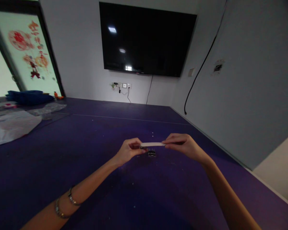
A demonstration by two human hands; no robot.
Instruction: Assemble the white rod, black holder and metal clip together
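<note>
A thin white strip is held level between my two hands, above the purple table. My left hand pinches its left end between thumb and fingers. A small dark piece shows under the strip at my left fingertips, too small to name. On the right end, my right hand closes thumb and forefinger. Just below the strip, a small clear and black object sits on the table near my left thumb; its kind is not plain.
The purple table reaches to the walls. Clear plastic bags and a dark blue cloth lie at the far left. A black cable hangs along the right wall. A large television hangs on the back wall above sockets.
</note>
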